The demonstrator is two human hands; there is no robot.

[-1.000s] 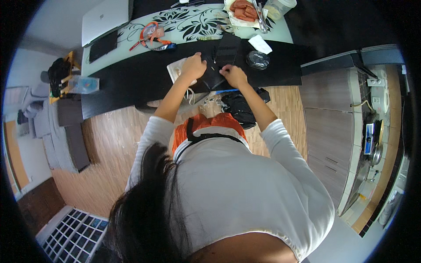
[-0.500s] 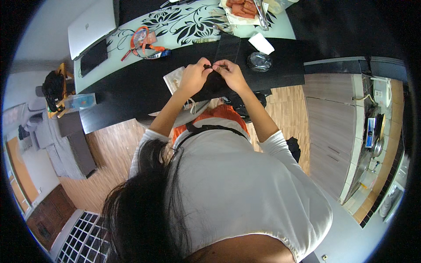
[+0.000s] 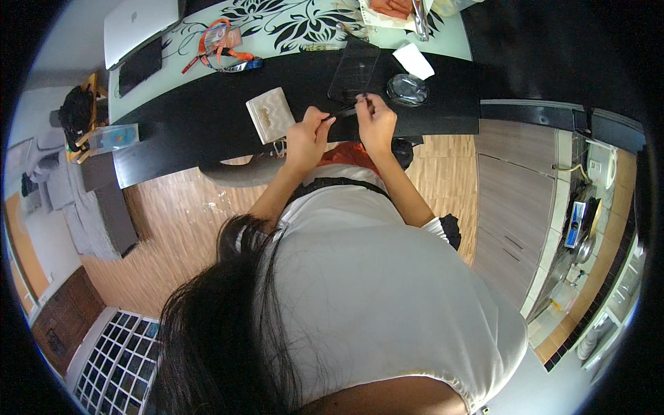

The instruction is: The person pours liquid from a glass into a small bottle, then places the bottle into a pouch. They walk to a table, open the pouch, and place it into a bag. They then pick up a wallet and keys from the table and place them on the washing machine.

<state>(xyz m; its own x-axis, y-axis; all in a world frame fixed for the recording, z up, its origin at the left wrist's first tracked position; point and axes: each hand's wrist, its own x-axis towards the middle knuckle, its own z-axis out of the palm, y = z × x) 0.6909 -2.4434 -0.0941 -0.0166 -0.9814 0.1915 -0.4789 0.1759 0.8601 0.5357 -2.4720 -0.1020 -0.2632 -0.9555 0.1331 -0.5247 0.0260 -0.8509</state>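
Observation:
Above the near edge of the black table, my left hand and my right hand are a short way apart, fingers pinched. Between them stretches a thin black strip, one end in each hand; its exact kind is hard to make out against the dark tabletop. Just beyond my fingers lies a see-through dark tray. Left of my left hand is a cream quilted wallet. A round black container with a shiny clear top sits beyond my right hand, beside a white folded paper.
On the patterned glass part of the table are an orange lanyard, a silver laptop and a plate of reddish food pieces with metal tongs. A clear plastic box stands at the left edge. Cabinets are on the right.
My hands have drawn apart, stretching the black strip between them, and the right one is turned more upright. The wallet, partly covered by my left arm before, now shows fully. The view has shifted slightly.

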